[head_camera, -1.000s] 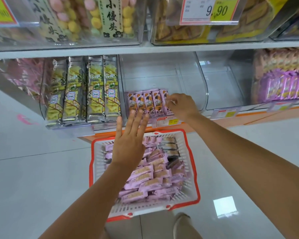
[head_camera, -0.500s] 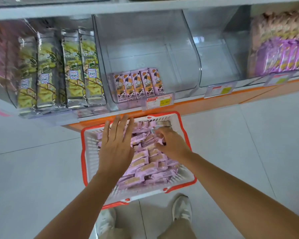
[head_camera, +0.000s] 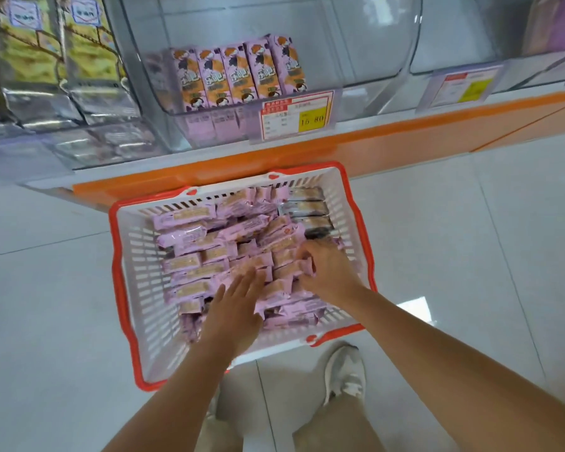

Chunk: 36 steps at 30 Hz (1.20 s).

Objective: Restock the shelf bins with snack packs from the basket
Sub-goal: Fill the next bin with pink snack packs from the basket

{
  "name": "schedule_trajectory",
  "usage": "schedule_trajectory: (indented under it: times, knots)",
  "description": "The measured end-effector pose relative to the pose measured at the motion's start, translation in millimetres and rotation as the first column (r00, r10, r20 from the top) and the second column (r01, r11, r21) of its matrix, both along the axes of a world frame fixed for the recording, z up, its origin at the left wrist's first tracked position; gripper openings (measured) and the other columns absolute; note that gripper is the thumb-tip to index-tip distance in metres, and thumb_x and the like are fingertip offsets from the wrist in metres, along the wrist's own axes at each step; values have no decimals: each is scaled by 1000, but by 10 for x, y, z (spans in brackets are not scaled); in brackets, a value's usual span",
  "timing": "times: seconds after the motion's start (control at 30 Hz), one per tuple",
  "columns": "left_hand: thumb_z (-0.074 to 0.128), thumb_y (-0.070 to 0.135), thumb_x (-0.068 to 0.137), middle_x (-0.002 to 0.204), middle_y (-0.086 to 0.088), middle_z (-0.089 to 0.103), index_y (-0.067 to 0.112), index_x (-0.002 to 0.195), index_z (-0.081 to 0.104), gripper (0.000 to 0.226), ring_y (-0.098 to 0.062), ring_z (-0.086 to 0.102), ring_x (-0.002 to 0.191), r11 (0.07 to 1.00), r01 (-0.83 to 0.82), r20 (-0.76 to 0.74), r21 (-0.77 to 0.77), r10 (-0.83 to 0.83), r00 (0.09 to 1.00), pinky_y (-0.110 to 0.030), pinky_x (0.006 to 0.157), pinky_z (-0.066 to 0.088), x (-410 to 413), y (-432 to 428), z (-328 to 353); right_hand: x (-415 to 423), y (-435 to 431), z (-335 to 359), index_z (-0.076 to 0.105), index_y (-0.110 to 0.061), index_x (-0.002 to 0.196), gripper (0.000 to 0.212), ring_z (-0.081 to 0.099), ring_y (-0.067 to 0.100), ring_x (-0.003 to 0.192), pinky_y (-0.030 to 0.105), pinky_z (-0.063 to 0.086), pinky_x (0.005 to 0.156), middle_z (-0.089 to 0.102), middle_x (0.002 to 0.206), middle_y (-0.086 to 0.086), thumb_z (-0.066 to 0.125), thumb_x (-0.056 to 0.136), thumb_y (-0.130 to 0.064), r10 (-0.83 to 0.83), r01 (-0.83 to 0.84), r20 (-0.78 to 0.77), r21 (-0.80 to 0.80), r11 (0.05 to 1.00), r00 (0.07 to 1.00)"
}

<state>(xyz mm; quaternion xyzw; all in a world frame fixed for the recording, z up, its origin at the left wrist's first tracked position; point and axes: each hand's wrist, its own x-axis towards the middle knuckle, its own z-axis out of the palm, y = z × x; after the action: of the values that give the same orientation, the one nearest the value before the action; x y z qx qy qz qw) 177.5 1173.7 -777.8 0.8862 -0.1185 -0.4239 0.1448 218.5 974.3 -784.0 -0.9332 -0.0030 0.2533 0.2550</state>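
Snack packs fill the basket at centre frame. My right hand curls its fingers round a few there; my left hand lies flat beside it, fingers straight. Glossy wrappers in a loose bunch could slide out before the bin at top centre.

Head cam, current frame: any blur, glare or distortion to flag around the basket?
Head view: motion blur smears the fingers of the right hand curled into the snack packs; left hand fingertips soft too; bright reflection patch on the floor right of the basket; wide-angle lens bows the orange shelf edge; silver packs far left are smeared.
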Motion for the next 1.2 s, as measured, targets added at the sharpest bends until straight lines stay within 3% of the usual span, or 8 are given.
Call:
schedule_trajectory:
  times: [0.17,0.3,0.5,0.67,0.83,0.9,1.07,1.2]
  knots:
    - [44,24,103,164,5,-15,27,158,-8,75,-17,-4,153,1000,-23,13,-9,23,1000,-39,123,2,-36,-19,-31,-76,-45,110,64,-11,106,34,56,21,95,35,50,83,60,107,5,74,73,-15,-80,71,70,128,989,994]
    - [47,23,102,164,-1,18,18,158,17,63,-21,21,150,965,-176,157,-192,207,966,-34,119,20,-9,-95,174,-58,-52,434,64,-12,109,29,62,10,80,26,55,77,64,95,-2,72,80,-12,-206,180,80,256,950,975]
    - [44,41,103,131,19,50,32,143,45,41,3,50,113,693,-460,-31,-555,536,844,-8,88,36,166,-332,778,39,-34,1052,63,-17,107,23,60,8,76,17,52,71,67,90,4,72,86,-15,-377,325,6,494,807,926]
    - [49,20,103,81,7,62,13,113,59,16,1,57,68,492,-581,-187,-648,636,748,-16,66,41,267,-324,1234,114,61,1570,49,-14,126,47,65,10,92,21,53,82,67,101,4,73,86,-18,-427,387,-106,655,649,898]
    - [51,12,102,73,-8,69,7,89,60,17,-25,66,74,284,-702,-336,-653,722,604,-40,83,55,376,-288,1674,76,142,1881,49,-19,118,45,64,17,87,37,57,81,63,95,-2,74,83,-6,-289,273,-84,642,716,954]
    - [51,7,101,68,1,71,11,80,60,24,-17,67,71,215,-736,-384,-642,740,552,-39,89,53,415,-289,1825,53,169,1980,48,-20,118,43,63,17,82,41,57,80,63,90,-3,73,85,-7,-240,218,-52,631,745,969]
    - [44,9,104,81,16,68,13,85,63,27,-1,62,85,337,-656,-257,-675,726,638,-20,86,43,489,-286,2157,192,168,2241,51,-22,115,37,66,11,70,32,58,70,66,86,-3,73,86,-12,-257,186,32,605,774,966]
    - [49,16,103,140,-3,55,13,135,57,33,-21,44,135,685,-499,201,-531,674,711,-33,110,32,635,-166,2182,480,75,2452,56,-13,111,28,67,9,65,29,58,61,68,90,-6,71,87,-10,-324,183,137,596,782,936]
